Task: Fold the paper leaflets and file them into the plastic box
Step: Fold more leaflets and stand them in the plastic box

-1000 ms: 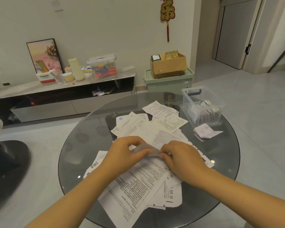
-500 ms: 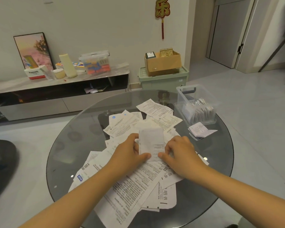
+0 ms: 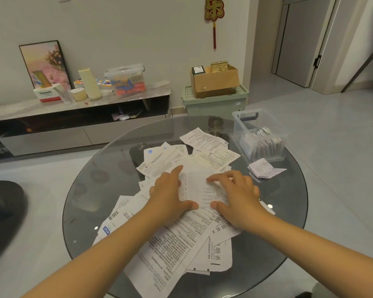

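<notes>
Round glass table point(image 3: 91, 190), dark and reflective. We note our left hand point(image 3: 170, 190) flat on a small white leaflet point(image 3: 199, 190), fingers straight, forefinger pointing away, thumb against its near edge. The leaflet lies at the centre of the table atop a loose heap of unfolded leaflets point(image 3: 177, 239), printed in dense black text, some with barcodes; it looks creased and narrower than the sheets under it. Our right hand point(image 3: 237, 194) presses its right side, fingers spread and relaxed. Further right, folded leaflets point(image 3: 265, 169) lie stacked just beside the clear plastic box point(image 3: 246, 123), which holds more folded papers upright.
</notes>
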